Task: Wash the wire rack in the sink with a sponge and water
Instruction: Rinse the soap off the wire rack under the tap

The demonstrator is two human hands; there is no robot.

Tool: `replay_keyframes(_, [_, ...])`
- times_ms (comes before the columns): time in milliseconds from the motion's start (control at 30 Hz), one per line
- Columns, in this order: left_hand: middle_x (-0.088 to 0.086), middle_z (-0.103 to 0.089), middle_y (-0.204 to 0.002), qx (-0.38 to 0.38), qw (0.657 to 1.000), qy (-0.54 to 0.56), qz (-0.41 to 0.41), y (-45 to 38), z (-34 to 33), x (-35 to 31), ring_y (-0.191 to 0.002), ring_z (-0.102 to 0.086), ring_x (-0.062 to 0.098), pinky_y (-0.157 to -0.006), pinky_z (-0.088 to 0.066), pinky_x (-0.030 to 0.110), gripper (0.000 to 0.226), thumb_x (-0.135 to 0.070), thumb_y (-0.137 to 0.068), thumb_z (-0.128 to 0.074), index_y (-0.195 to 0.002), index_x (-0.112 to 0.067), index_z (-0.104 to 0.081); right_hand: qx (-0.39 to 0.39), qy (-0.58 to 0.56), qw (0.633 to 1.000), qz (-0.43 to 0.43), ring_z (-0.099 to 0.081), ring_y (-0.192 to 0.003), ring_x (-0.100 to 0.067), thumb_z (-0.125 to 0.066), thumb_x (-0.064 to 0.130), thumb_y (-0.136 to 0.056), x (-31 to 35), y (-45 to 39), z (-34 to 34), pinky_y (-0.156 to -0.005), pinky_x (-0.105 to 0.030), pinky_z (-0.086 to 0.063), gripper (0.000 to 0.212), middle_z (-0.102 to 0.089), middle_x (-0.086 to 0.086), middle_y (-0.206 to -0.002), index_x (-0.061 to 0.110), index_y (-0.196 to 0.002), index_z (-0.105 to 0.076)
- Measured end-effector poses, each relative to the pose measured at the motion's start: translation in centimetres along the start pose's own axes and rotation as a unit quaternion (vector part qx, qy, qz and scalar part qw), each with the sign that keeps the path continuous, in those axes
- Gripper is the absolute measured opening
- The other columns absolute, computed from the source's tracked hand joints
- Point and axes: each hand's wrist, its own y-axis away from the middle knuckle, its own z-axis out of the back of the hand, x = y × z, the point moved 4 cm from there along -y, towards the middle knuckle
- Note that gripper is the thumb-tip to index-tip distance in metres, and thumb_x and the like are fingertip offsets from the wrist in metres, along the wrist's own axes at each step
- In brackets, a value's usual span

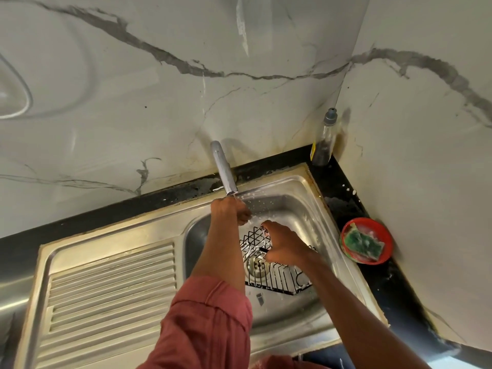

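A black wire rack (277, 275) lies in the steel sink (300, 198), flecked with white foam. My right hand (285, 245) grips the rack's upper part, fingers curled round its wires. My left hand (231, 210) is under the spout of the tap (223, 169), where water runs over it; its fingers are hidden behind the wrist. The green sponge (364, 242) sits soapy in a red bowl (387, 235) on the counter to the right of the sink; neither hand touches it.
A ribbed steel drainboard (111, 286) stretches left of the basin. A clear bottle with a grey cap (323, 139) stands in the back corner on the black counter (343, 201). Marble-patterned walls close in behind and on the right.
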Motion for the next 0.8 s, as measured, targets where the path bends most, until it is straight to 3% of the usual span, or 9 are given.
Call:
replay_keyframes(100, [0.002, -0.071, -0.113, -0.033, 0.996, -0.067, -0.042, 1.1, 0.0, -1.0, -0.113, -0.066, 0.017, -0.103, -0.045, 0.031, 0.045, -0.054, -0.098, -0.061, -0.121, -0.016, -0.067, 0.009, 0.005, 1.0, 0.007, -0.056, -0.12, -0.024, -0.079, 0.008, -0.071, 0.3, 0.0, -0.2, -0.09, -0.036, -0.052, 0.089, -0.052, -0.004, -0.141, 0.022, -0.148, -0.036])
replay_keyframes(167, [0.009, -0.065, -0.114, -0.037, 0.994, 0.104, 0.017, 1.4, -0.5, -0.1, -0.122, -0.059, 0.026, -0.109, -0.044, 0.037, 0.043, -0.044, -0.098, -0.066, -0.126, -0.012, -0.058, 0.013, 0.008, 1.0, 0.012, -0.056, -0.12, -0.023, -0.078, 0.009, -0.07, 0.5, 0.1, -0.3, -0.091, -0.037, -0.052, 0.091, -0.052, -0.004, -0.14, 0.022, -0.148, -0.035])
replay_keyframes(233, [0.021, -0.064, -0.114, 0.063, 0.912, 0.398, 0.071, 0.9, -2.0, -0.3, -0.127, -0.058, 0.045, -0.102, -0.052, 0.05, 0.036, -0.015, -0.103, -0.057, -0.133, 0.005, -0.052, 0.016, 0.01, 1.0, 0.015, -0.056, -0.118, -0.024, -0.078, 0.009, -0.07, 0.7, 0.2, -0.4, -0.092, -0.04, -0.054, 0.09, -0.052, -0.003, -0.138, 0.022, -0.148, -0.035])
replay_keyframes(300, [0.033, -0.063, -0.114, 0.073, 0.819, 0.553, 0.134, 0.8, -2.3, -0.2, -0.108, -0.067, 0.05, -0.074, -0.063, 0.052, 0.027, 0.0, -0.103, -0.051, -0.127, 0.011, -0.053, 0.016, 0.009, 1.0, 0.018, -0.058, -0.114, -0.023, -0.078, 0.01, -0.069, 0.7, 0.3, -0.5, -0.092, -0.041, -0.054, 0.088, -0.054, -0.003, -0.134, 0.023, -0.146, -0.036])
replay_keyframes(400, [0.031, -0.068, -0.105, 0.056, 0.857, 0.505, 0.091, 1.2, -1.9, -0.8, -0.077, -0.074, 0.038, -0.046, -0.061, 0.04, 0.03, -0.002, -0.108, -0.045, -0.134, 0.013, -0.048, 0.018, 0.008, 1.0, 0.023, -0.057, -0.114, -0.025, -0.078, 0.009, -0.071, 0.4, 0.6, -0.8, -0.092, -0.04, -0.053, 0.087, -0.054, -0.003, -0.133, 0.023, -0.146, -0.037])
replay_keyframes(533, [0.032, -0.067, -0.105, 0.035, 0.928, 0.37, 0.039, 2.0, -1.7, -2.5, -0.066, -0.075, 0.034, -0.06, -0.065, 0.043, 0.038, 0.0, -0.106, -0.05, -0.142, 0.003, -0.036, 0.022, 0.016, 0.999, 0.032, -0.056, -0.117, -0.026, -0.074, 0.004, -0.072, 0.7, 0.7, -1.0, -0.092, -0.038, -0.051, 0.081, -0.054, -0.005, -0.134, 0.019, -0.144, -0.039])
replay_keyframes(633, [0.021, -0.069, -0.112, -0.085, 0.995, 0.051, -0.028, 2.8, -1.1, -3.3, -0.082, -0.074, 0.027, -0.064, -0.06, 0.025, 0.053, -0.005, -0.087, -0.08, -0.129, 0.001, -0.048, 0.025, 0.026, 0.999, 0.039, -0.057, -0.118, -0.027, -0.07, 0.002, -0.071, 1.0, 0.7, -1.2, -0.094, -0.041, -0.051, 0.079, -0.054, -0.006, -0.132, 0.016, -0.143, -0.04])
replay_keyframes(700, [0.017, -0.068, -0.115, -0.15, 0.983, -0.061, -0.085, 3.2, -1.1, -4.0, -0.094, -0.069, 0.027, -0.065, -0.057, 0.027, 0.036, -0.011, -0.091, -0.078, -0.119, -0.002, -0.058, 0.023, 0.033, 0.998, 0.042, -0.057, -0.117, -0.027, -0.069, 0.002, -0.072, 1.0, 0.7, -1.2, -0.094, -0.041, -0.051, 0.077, -0.055, -0.007, -0.13, 0.016, -0.142, -0.041])
replay_keyframes(800, [0.01, -0.068, -0.101, -0.207, 0.97, -0.05, -0.119, 3.7, -0.9, -4.2, -0.091, -0.067, 0.028, -0.072, -0.056, 0.038, 0.015, -0.024, -0.097, -0.069, -0.099, -0.01, -0.064, 0.023, 0.025, 0.999, 0.035, -0.057, -0.118, -0.027, -0.069, 0.002, -0.072, 0.9, 0.7, -1.1, -0.096, -0.041, -0.051, 0.077, -0.055, -0.007, -0.133, 0.016, -0.143, -0.041])
